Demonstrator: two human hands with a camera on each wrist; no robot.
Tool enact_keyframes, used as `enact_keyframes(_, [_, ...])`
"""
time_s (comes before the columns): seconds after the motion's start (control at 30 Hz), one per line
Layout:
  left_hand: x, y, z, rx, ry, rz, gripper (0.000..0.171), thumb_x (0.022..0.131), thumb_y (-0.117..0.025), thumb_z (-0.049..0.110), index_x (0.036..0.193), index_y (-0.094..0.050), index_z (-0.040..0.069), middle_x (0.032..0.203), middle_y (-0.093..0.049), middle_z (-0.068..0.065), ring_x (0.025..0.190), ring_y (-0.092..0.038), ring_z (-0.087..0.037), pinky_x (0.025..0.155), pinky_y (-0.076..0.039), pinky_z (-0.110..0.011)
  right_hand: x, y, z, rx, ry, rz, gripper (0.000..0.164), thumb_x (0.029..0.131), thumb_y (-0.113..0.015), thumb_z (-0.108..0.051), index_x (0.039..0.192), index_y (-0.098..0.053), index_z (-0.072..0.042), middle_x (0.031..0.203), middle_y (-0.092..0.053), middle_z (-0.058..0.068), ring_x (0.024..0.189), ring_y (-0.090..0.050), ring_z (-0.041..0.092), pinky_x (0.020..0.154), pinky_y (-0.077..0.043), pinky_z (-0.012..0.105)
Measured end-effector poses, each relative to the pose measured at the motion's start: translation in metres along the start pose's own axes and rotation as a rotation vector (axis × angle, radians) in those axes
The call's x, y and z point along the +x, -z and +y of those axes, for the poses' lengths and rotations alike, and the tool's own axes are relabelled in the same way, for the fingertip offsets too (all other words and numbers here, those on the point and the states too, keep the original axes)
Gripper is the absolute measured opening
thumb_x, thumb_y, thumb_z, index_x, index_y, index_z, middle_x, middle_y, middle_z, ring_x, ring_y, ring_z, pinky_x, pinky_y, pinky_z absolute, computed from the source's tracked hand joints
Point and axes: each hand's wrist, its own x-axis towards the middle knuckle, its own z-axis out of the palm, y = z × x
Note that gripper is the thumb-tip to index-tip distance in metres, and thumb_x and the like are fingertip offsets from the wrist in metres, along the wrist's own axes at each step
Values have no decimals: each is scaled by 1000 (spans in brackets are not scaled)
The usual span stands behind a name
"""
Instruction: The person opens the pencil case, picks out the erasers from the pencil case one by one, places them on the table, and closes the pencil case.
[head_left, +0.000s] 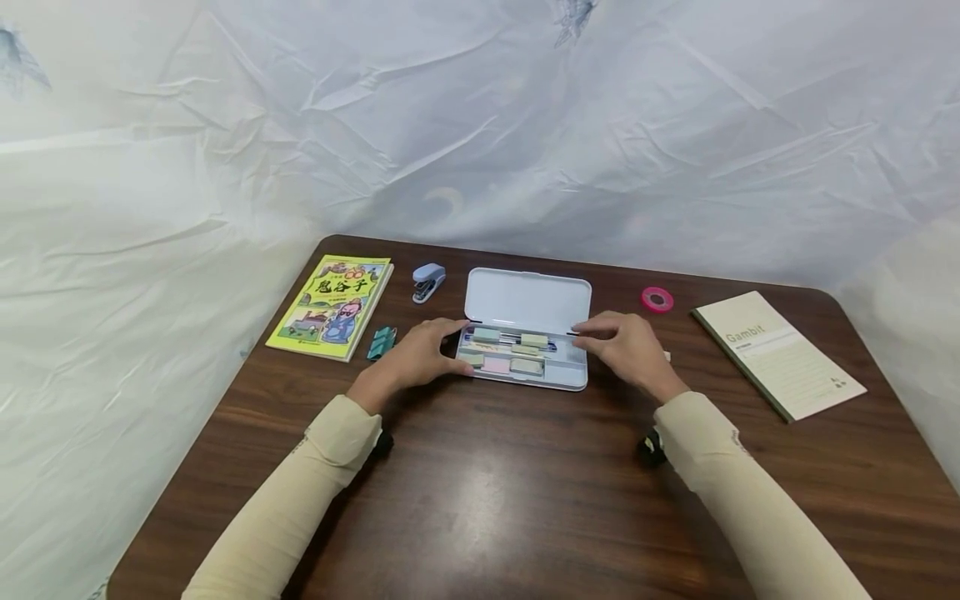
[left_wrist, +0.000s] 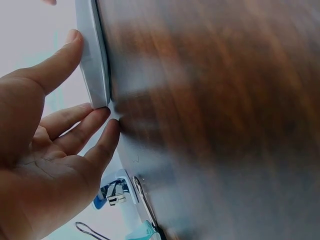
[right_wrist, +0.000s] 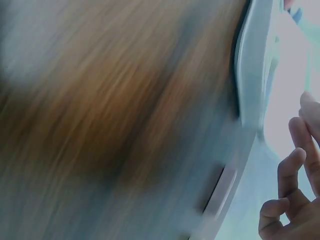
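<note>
An open pencil case (head_left: 566,375) lies mid-table, its pale lid (head_left: 528,298) tilted back. Inside are several pale green and yellow blocks, a pink block (head_left: 496,365) and some pens (head_left: 510,337). My left hand (head_left: 423,354) holds the case's left end. In the left wrist view, its thumb (left_wrist: 67,57) lies against the front wall and the fingertips meet the corner. At the case's right end is my right hand (head_left: 622,346), thumb and forefinger by the lid's hinge. Its other fingers (right_wrist: 287,175) bend loosely in the right wrist view, apart from the case.
To the left lie a yellow comic-style book (head_left: 330,307), a blue stapler (head_left: 428,282) and teal binder clips (head_left: 382,342). A pink tape roll (head_left: 657,299) and a Gambit notebook (head_left: 780,354) are on the right. Beside my right hand sits a small white block (right_wrist: 220,192).
</note>
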Motion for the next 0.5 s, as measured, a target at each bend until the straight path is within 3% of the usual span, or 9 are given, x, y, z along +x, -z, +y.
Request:
enact_keyframes(0.17, [7,-5,-10,15,-2,0,95,97,-92,53,177,-47,24,180,-50,-11,170,-43,-37,138,-40,-60,8,-18,-16,-31,-24,-40,25,105,-86,-21,128,-89,-13,132,-84,14,115,-76,34,92,-61,46])
enact_keyframes(0.33, [10,-6,-14,-3,-3,-10,97,96,-93,54,177,-47,24,181,-49,-12,170,-42,-39,139,-38,-61,13,-29,-24,-41,-33,-71,25,103,-88,-21,127,-90,-14,129,-85,11,107,-72,28,85,-52,35])
enact_keyframes(0.5, [8,-4,-11,-12,0,-12,96,96,-93,53,176,-48,24,180,-50,-13,171,-42,-39,139,-37,-61,17,-36,-26,-39,-41,-94,28,102,-88,-18,129,-89,-10,130,-84,13,109,-72,30,91,-58,43])
